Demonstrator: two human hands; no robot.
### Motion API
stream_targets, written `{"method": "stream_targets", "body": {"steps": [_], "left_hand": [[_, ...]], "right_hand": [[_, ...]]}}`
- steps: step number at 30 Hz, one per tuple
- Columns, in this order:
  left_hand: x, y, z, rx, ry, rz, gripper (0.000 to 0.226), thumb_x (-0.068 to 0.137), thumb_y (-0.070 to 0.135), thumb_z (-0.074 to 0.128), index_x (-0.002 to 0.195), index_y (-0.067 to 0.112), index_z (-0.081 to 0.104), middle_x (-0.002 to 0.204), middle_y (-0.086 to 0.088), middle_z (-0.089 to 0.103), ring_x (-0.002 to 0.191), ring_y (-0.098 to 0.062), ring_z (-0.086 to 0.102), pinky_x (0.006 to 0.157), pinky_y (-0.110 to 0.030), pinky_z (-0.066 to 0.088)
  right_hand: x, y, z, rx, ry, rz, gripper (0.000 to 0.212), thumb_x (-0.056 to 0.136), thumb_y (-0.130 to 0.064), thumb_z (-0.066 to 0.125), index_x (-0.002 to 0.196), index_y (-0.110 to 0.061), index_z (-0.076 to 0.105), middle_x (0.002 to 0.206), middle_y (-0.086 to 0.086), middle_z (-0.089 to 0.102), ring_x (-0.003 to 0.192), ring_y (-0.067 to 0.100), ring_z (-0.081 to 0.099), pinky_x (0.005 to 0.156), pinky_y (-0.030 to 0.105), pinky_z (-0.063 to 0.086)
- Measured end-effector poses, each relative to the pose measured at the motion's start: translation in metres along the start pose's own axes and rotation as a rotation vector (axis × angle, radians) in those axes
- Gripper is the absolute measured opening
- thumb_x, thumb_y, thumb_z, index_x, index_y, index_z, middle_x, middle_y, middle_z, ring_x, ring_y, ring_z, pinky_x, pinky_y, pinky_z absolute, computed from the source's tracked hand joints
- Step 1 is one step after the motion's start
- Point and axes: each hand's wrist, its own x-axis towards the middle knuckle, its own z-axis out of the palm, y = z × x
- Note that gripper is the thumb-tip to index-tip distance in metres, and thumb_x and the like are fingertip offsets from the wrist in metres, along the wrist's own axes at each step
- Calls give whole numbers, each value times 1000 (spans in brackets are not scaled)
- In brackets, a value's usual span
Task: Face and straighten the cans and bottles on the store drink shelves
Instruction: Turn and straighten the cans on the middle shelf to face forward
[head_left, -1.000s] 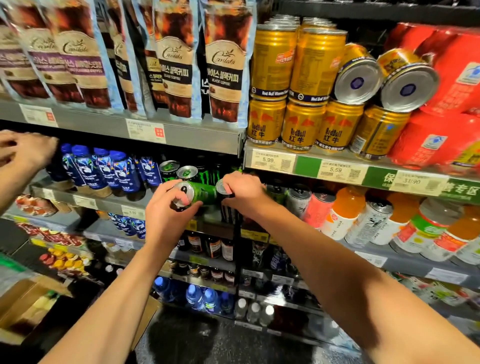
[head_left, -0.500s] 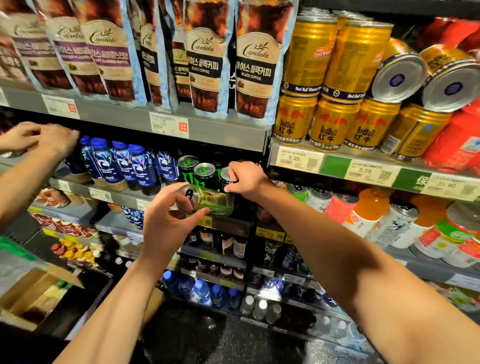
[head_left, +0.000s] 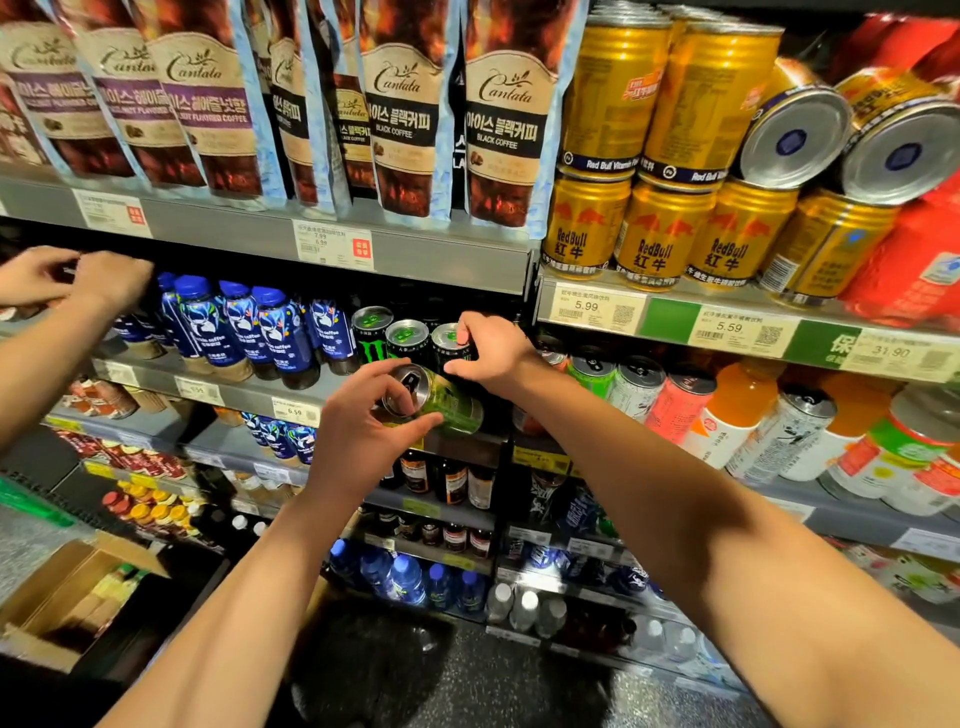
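Head view: a green can lies on its side in front of the middle shelf edge, its silver top end turned toward the camera and to the left. The left hand holds it from below and behind, thumb across the underside near the top rim, fingers curled over the upper rim; most of the can body projects to the right of the grip, clear of the palm. The right hand is just above and right of that can, fingers pinching the top rim of an upright black can standing on the shelf. Two further black cans with green tabs stand just beside it on the left, tops visible.

Left of these cans stands a row of blue-capped coffee bottles, upright, labels facing out. Farther left, another person's two hands reach into the same shelf; what they hold cannot be made out.

On the shelf above, coffee pouches stand in a row. To their right, gold cans are stacked in two tiers, with two gold cans lying tipped, bases outward. Price tags run along that shelf front. Below right, mixed cans and orange bottles lean forward on a sloped shelf. A cardboard box sits on the floor at lower left.
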Motion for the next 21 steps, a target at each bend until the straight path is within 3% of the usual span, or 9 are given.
{"method": "stream_targets", "body": {"steps": [4,8,11,14,17,19,21], "left_hand": [[5,1,16,-3,-10,9,33,66,12,91,67,15,58,112,8,63,118,-12,60,88,-44,57],[12,1,35,-2,18,9,35,66,14,91,67,20,57,116,-2,64,113,-14,61,83,-37,57],[17,3,48,8,20,36,34,65,11,91,68,16,58,101,-8,69,103,-11,62,83,-30,52],[19,6,60,-4,11,46,33,64,7,91,67,10,59,90,-12,69,91,-17,62,77,-34,51],[20,7,70,37,-4,54,35,64,9,91,66,11,56,76,0,62,77,-17,59,68,-21,47],[21,8,74,76,-13,65,39,65,12,91,66,16,53,74,11,54,84,-20,65,73,-11,42],[24,7,78,123,-23,50,39,65,16,91,69,16,52,77,9,56,97,-29,68,78,-25,46]], "right_hand": [[-39,16,5,131,270,-10,16,90,-18,62,100,-8,54,94,10,54,88,27,49,69,34,27],[-69,30,10,170,458,-2,9,85,-11,63,85,-11,54,86,8,57,84,27,51,74,37,41],[-84,41,12,113,574,20,7,81,-6,63,84,-7,57,88,13,58,85,31,52,74,40,43],[-95,54,15,42,659,107,7,82,-7,64,83,-6,57,88,14,57,84,33,51,73,43,43],[-102,61,18,36,694,136,10,82,-9,65,84,-6,56,88,14,56,82,34,50,72,45,43],[-107,64,20,30,697,146,13,80,-9,67,85,-5,56,89,15,55,82,34,49,71,45,44],[-110,65,20,37,707,150,14,79,-9,67,88,-5,56,91,15,55,82,34,49,70,43,43]]}}
